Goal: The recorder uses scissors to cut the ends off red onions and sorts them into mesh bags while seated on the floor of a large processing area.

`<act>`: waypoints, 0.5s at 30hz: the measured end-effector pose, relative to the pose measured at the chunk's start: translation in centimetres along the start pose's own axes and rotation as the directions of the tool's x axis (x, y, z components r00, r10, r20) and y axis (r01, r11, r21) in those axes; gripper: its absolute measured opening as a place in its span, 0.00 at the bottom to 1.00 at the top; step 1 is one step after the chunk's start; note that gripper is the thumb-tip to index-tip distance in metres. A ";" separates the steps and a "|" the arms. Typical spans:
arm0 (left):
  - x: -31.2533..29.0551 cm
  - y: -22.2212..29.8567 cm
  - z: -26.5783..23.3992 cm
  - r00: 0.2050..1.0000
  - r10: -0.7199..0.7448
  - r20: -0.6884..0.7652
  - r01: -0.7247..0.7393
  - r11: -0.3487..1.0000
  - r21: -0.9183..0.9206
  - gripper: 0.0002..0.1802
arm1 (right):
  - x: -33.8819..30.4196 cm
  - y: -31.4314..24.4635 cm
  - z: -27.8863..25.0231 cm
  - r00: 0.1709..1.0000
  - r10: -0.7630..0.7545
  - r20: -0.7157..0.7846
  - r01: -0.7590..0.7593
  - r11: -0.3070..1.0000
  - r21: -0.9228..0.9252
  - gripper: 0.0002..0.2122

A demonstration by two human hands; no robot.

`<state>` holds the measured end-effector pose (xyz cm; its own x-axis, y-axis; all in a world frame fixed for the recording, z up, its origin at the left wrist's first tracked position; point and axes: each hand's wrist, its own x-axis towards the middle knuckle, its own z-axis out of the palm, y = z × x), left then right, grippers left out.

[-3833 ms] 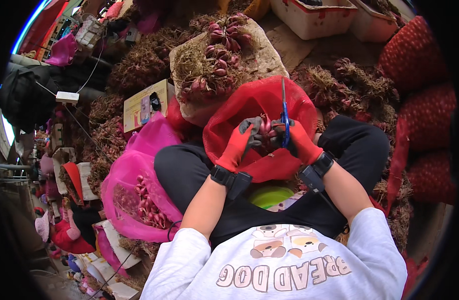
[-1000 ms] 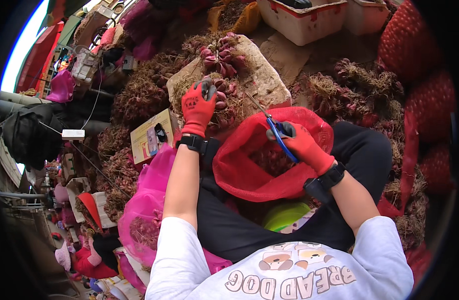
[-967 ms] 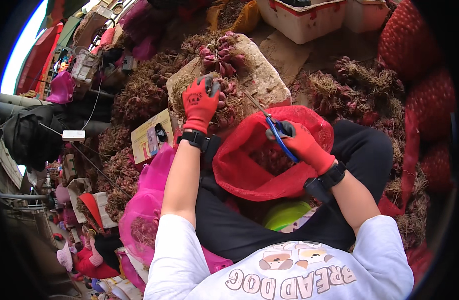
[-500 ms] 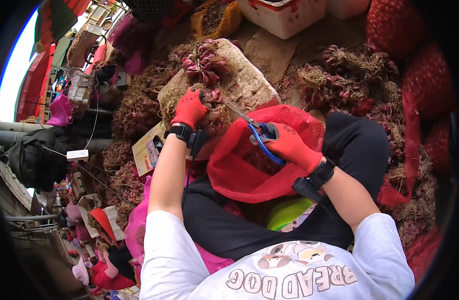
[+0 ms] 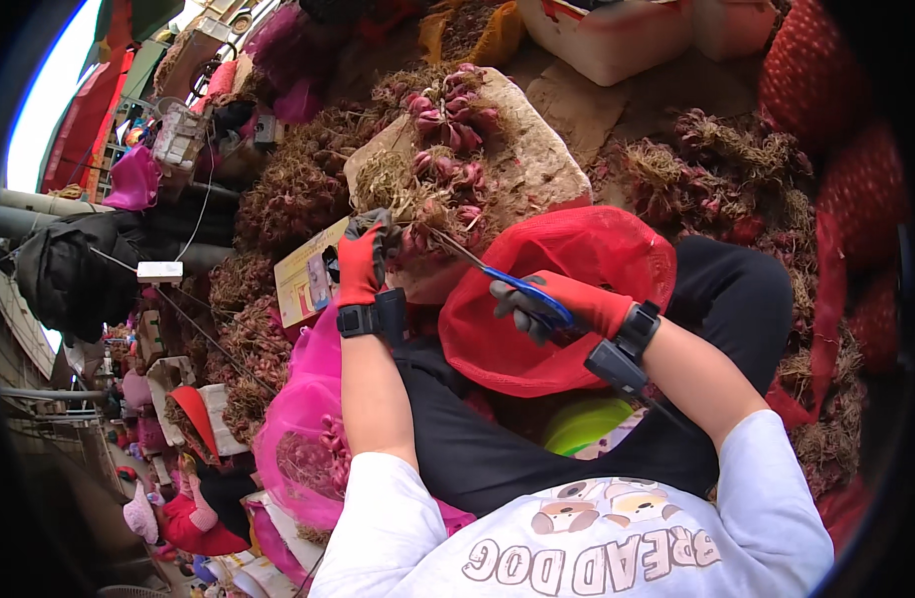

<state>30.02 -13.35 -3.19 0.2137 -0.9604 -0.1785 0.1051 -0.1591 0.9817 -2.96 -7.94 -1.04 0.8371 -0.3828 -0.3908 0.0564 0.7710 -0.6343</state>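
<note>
My right hand point(image 5: 574, 302), in a red glove with dark fingertips, grips blue-handled scissors point(image 5: 505, 276). Their blades point left, with the tips by the roots of dried shallots point(image 5: 455, 171) heaped on a pale, rough block point(image 5: 537, 164). At the block's near left edge is my left hand point(image 5: 361, 261), gloved alike, its fingers curled. Whatever lies in those fingers is hidden. Beneath the scissors and my right hand, a red mesh bag point(image 5: 632, 239) gapes wide in front of my lap.
Rooty shallot bunches point(image 5: 711, 164) cover the ground on the right. A pink mesh bag point(image 5: 288, 419) holding shallots lies by my left arm, and a green bowl point(image 5: 580, 424) sits between my legs. White boxes point(image 5: 607, 45) stand at the back. Another person point(image 5: 193, 508) sits far left.
My left hand has drawn back from the shallots toward me, to the block's near left edge. The scissors stay in my right hand. The whole view has shifted slightly.
</note>
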 end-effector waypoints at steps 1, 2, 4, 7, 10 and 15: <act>-0.2 0.2 0.3 1.000 0.000 -0.009 0.000 1.000 -0.007 0.08 | 0.5 -0.5 0.7 0.997 0.031 -0.071 -0.039 0.994 -0.103 0.15; -0.3 0.8 2.0 0.997 0.029 -0.078 -0.030 1.000 -0.003 0.06 | 1.8 -0.2 0.1 0.996 0.064 -0.057 -0.070 0.990 -0.119 0.21; -0.2 0.9 1.9 0.988 0.041 -0.146 -0.048 0.998 -0.045 0.09 | 4.2 0.1 1.5 0.996 -0.072 -0.049 0.068 0.995 -0.079 0.22; 0.5 0.5 1.1 0.989 0.075 -0.127 -0.091 0.988 -0.127 0.07 | 7.9 0.9 1.2 0.978 -0.203 -0.054 0.204 0.979 0.024 0.25; 0.2 1.0 2.2 0.987 0.061 -0.148 -0.082 0.986 -0.143 0.09 | 10.2 0.6 -0.5 0.994 -0.095 -0.060 0.101 0.990 0.100 0.26; 0.0 0.9 2.1 0.986 0.043 -0.159 -0.074 0.979 -0.192 0.10 | 9.9 0.2 0.0 0.984 -0.148 -0.098 0.153 0.987 0.049 0.25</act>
<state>28.11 -13.95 -2.13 0.3702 -0.9177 -0.1441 0.2737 -0.0404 0.9610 5.38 -11.59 -5.04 0.7624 -0.5404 -0.3560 0.2105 0.7273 -0.6533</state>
